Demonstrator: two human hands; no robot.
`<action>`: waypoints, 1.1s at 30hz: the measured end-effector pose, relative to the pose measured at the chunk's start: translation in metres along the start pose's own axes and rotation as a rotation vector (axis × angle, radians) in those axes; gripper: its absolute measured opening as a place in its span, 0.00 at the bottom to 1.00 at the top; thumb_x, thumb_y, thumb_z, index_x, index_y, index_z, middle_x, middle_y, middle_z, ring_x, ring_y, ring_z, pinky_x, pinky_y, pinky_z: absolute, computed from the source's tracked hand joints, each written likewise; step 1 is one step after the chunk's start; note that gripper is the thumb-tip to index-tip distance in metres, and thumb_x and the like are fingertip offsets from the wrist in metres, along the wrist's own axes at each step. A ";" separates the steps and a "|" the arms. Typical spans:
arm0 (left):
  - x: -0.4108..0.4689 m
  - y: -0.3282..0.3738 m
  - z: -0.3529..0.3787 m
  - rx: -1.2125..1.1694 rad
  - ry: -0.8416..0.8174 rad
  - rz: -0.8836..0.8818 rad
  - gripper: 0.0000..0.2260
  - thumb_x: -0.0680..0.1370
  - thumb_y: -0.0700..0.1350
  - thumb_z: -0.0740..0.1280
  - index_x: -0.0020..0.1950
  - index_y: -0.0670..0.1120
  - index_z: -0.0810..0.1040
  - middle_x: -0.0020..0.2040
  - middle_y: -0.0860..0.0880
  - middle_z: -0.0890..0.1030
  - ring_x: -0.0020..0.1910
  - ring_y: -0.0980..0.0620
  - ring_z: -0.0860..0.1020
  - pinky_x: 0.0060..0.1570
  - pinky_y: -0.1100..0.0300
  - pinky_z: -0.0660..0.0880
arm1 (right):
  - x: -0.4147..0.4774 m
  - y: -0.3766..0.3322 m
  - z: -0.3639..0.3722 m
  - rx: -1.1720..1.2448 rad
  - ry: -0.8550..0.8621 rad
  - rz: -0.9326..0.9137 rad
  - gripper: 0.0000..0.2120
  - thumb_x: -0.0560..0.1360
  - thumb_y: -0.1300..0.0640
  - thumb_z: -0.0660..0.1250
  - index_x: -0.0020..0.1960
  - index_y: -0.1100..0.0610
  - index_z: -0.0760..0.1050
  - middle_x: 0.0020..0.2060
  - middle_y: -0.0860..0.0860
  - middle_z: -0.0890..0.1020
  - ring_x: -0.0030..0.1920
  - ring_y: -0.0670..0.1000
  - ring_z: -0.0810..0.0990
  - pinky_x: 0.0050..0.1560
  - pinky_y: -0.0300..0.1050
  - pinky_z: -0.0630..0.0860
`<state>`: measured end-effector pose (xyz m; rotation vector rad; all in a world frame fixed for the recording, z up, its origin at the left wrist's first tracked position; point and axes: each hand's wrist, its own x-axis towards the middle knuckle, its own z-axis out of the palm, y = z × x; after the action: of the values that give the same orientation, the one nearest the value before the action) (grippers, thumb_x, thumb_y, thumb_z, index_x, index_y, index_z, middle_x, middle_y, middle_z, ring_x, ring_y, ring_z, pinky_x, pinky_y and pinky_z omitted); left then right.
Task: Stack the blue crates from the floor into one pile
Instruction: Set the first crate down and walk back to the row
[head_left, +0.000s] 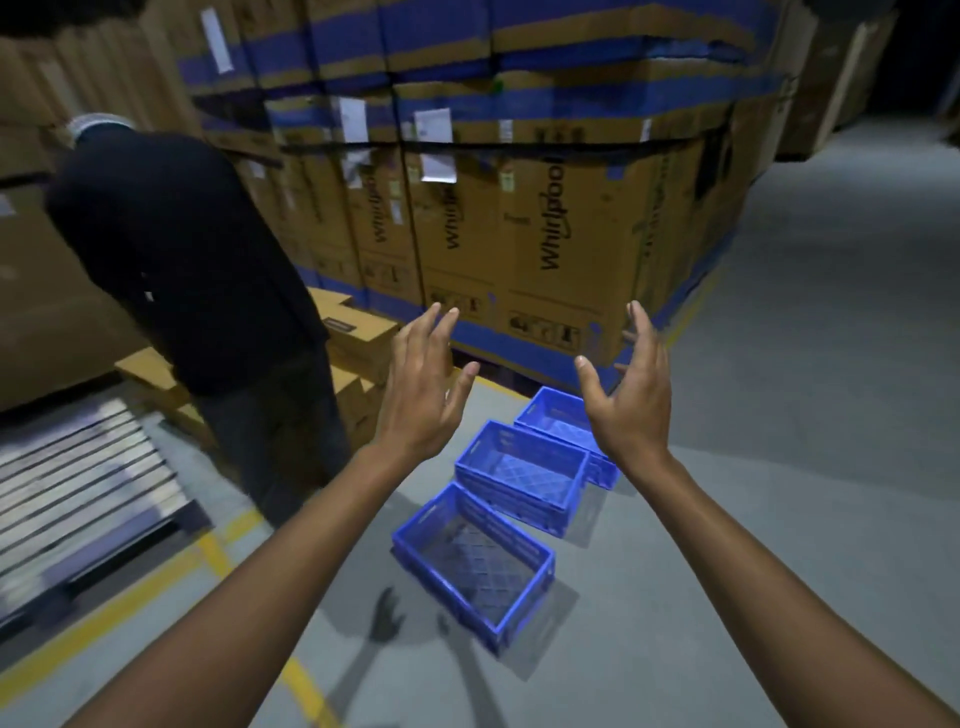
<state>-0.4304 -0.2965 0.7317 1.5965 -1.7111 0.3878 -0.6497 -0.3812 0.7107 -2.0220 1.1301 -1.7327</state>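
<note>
Three empty blue lattice crates stand in a diagonal row on the grey floor. The nearest crate (475, 564) is closest to me. Behind it the middle crate (522, 475) looks taller, as if it rests on another one. The far crate (558, 415) is partly hidden by my right hand. My left hand (423, 384) and my right hand (631, 387) are stretched out in the air above the crates, palms facing each other, fingers spread, holding nothing.
A person in dark clothes (208, 291) stands close at the left of the crates. A wall of tall cardboard boxes (519, 218) rises right behind them. Small cartons (353, 338) and a slatted pallet (83, 483) lie at the left. Yellow floor lines (218, 551) run under my left arm.
</note>
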 end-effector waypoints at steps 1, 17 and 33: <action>0.004 -0.014 0.000 0.014 0.003 -0.006 0.26 0.81 0.56 0.55 0.76 0.45 0.61 0.75 0.43 0.62 0.72 0.43 0.61 0.70 0.48 0.61 | 0.004 0.002 0.017 0.013 -0.004 0.001 0.35 0.75 0.48 0.67 0.77 0.56 0.57 0.69 0.53 0.70 0.66 0.54 0.71 0.58 0.59 0.75; 0.106 -0.152 0.057 -0.042 -0.108 0.106 0.26 0.81 0.56 0.56 0.76 0.45 0.61 0.75 0.43 0.63 0.73 0.45 0.61 0.70 0.54 0.59 | 0.062 0.027 0.163 -0.104 0.063 0.126 0.35 0.75 0.48 0.66 0.77 0.55 0.57 0.70 0.53 0.69 0.66 0.54 0.71 0.58 0.58 0.76; 0.092 -0.308 0.088 -0.372 -0.321 0.324 0.25 0.82 0.54 0.57 0.76 0.44 0.61 0.74 0.43 0.64 0.71 0.42 0.62 0.70 0.45 0.63 | -0.028 -0.027 0.281 -0.560 0.143 0.299 0.34 0.74 0.55 0.68 0.76 0.58 0.58 0.68 0.57 0.71 0.65 0.58 0.71 0.57 0.59 0.76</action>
<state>-0.1604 -0.4760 0.6545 1.1570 -2.1484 -0.0424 -0.3799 -0.4250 0.6334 -1.8768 2.0321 -1.5434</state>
